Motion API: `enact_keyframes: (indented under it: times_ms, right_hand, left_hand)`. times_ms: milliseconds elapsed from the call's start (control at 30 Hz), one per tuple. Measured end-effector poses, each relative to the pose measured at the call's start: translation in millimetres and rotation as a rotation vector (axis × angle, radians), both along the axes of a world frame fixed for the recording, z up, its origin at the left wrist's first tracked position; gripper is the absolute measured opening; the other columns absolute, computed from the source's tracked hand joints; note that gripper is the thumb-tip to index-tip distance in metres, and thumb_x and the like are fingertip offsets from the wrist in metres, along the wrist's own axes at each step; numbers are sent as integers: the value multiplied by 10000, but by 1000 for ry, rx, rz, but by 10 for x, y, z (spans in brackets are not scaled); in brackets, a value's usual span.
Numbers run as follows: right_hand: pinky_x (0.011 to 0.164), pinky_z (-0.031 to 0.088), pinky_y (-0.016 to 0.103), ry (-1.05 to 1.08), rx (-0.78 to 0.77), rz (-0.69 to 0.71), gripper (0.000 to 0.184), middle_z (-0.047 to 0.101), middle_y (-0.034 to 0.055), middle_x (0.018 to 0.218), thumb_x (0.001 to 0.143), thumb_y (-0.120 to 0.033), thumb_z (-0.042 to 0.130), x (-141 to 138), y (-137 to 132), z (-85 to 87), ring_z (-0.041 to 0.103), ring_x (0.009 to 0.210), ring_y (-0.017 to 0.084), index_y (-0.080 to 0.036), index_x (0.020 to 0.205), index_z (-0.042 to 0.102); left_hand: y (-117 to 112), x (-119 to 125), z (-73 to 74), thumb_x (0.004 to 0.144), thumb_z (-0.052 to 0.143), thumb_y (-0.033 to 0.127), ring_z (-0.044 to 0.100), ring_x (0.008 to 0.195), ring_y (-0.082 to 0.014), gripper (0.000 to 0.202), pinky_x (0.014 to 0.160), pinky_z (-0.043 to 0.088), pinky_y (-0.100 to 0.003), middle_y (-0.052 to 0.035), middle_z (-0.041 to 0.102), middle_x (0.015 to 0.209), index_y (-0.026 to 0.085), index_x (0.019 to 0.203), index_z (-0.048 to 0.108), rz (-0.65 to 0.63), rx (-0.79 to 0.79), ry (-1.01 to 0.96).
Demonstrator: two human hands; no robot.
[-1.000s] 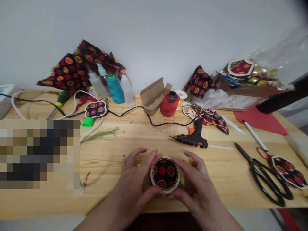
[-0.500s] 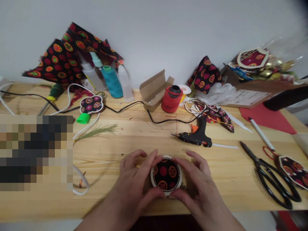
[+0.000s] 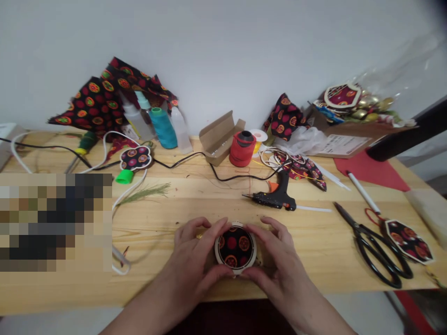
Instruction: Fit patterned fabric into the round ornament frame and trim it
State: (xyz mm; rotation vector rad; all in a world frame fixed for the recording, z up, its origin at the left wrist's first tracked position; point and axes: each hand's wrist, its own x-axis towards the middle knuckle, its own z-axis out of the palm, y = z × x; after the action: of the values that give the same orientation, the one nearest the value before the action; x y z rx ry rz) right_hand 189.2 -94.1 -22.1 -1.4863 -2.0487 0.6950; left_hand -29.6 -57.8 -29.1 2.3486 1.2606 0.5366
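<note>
A round ornament (image 3: 235, 247) with a white rim and black fabric with red and orange circles rests near the front edge of the wooden table (image 3: 195, 204). My left hand (image 3: 195, 260) wraps its left side, thumb below and fingers above. My right hand (image 3: 275, 260) wraps its right side the same way. Both hands press around the rim together.
A black glue gun (image 3: 275, 197) lies just behind the hands, its cord running back. Black scissors (image 3: 373, 251) and an octagonal fabric piece (image 3: 408, 235) lie at right. Red spool (image 3: 240, 149), cardboard box (image 3: 220, 137), teal spool (image 3: 164, 128), bottles and patterned fabric (image 3: 104, 100) line the wall.
Both hands keep their hold on the round ornament in the same place. Only the camera view has shifted slightly.
</note>
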Motion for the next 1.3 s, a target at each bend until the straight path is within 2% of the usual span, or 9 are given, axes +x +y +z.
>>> enact_keyframes:
  times_ms: [200, 300, 367, 467, 533, 733, 1067, 1200, 1300]
  right_hand:
    - [1018, 386, 489, 90, 29, -27, 625, 455, 84, 1318, 797, -290, 674, 16, -10, 39, 300, 1291, 276, -279, 1335, 358]
    - [994, 405, 471, 120, 129, -89, 527, 500, 90, 1250, 825, -287, 641, 84, -71, 9, 362, 1238, 271, -260, 1298, 410]
    - [963, 426, 453, 109, 149, -127, 452, 524, 91, 1199, 838, -265, 620, 131, -120, -27, 394, 1201, 270, -253, 1257, 452]
    - [963, 419, 445, 80, 101, -135, 475, 506, 94, 1210, 822, -224, 630, 151, -163, -74, 384, 1202, 273, -249, 1259, 445]
    - [982, 399, 449, 69, 74, -124, 520, 488, 95, 1229, 807, -213, 645, 123, -162, -82, 373, 1209, 274, -249, 1276, 423]
    - [978, 393, 441, 44, 36, -93, 603, 477, 91, 1235, 764, -158, 676, 14, -97, -38, 404, 1173, 272, -265, 1290, 403]
    - [970, 404, 427, -33, 109, -68, 586, 518, 112, 1223, 781, -139, 649, 4, 62, -47, 420, 1180, 271, -215, 1296, 380]
    - [914, 446, 424, -155, 233, -93, 558, 549, 126, 1193, 802, -173, 625, 193, 190, 56, 477, 1114, 272, -183, 1301, 375]
    - [832, 467, 466, -360, 341, -237, 506, 606, 142, 1097, 797, -163, 601, 444, 345, 148, 522, 1008, 303, -147, 1271, 423]
  left_hand:
    - [-34, -23, 42, 843, 591, 376, 405, 1167, -302, 551, 965, 355, -498, -103, 577, 1224, 277, 1352, 404, 35, -8, -64]
    - [-56, -98, 73, 910, 468, 330, 375, 1210, -282, 465, 978, 363, -493, -105, 553, 1224, 276, 1363, 379, 119, -13, -151]
    - [-73, -151, 73, 900, 483, 330, 379, 1209, -281, 454, 988, 359, -507, -106, 552, 1226, 265, 1341, 400, 157, -22, -142]
    - [-97, -193, 18, 832, 596, 347, 405, 1189, -296, 520, 985, 363, -520, -117, 551, 1232, 243, 1315, 435, 177, -34, -59]
    - [-105, -185, -38, 780, 661, 349, 418, 1180, -305, 601, 985, 358, -517, -115, 556, 1233, 248, 1324, 428, 190, 20, -32]
    - [-98, -118, -112, 738, 719, 259, 438, 1156, -312, 868, 962, 341, -496, -50, 635, 1220, 324, 1432, 202, 105, 73, -31]
    - [25, -48, -115, 749, 699, 180, 465, 1113, -318, 878, 898, 342, -464, -19, 664, 1193, 324, 1426, 159, 99, 162, 4]
    - [85, -16, -129, 743, 696, 170, 471, 1117, -324, 851, 905, 331, -479, -36, 663, 1195, 311, 1411, 188, 109, 159, -17]
    - [95, -12, -158, 719, 704, 171, 473, 1124, -331, 847, 913, 329, -486, -51, 662, 1191, 306, 1401, 219, 130, 149, -38]
